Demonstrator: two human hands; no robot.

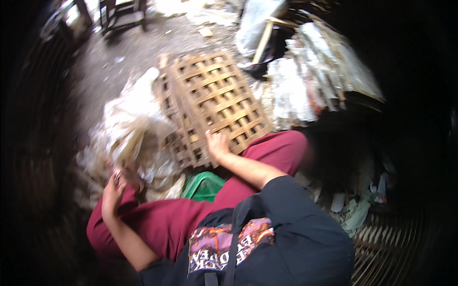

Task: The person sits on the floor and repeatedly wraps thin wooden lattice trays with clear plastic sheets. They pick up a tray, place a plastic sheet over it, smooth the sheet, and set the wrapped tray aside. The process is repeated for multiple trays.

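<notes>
My right hand (218, 146) is at the near edge of a woven bamboo lattice panel (223, 94), with its fingers against the slats. This panel lies over another darker lattice panel (175, 118), both in front of my crossed legs. Off to the left, my left hand (113, 198) is by my foot (130, 178) and a crumpled heap of clear plastic sheeting (137, 125). Its fingers are bent towards each other; blur hides whether something small is between them. Between my legs and the panels sits a green plastic container (203, 184), partly hidden.
Stacked plastic-wrapped bundles (304, 78) stand at the right, near a stuffed clear plastic bag (256, 26) and a wooden strip (263, 41). A small wooden stool (123, 18) is on the dirt floor (103, 64) at the far left. Slatted bamboo (379, 243) lies at lower right.
</notes>
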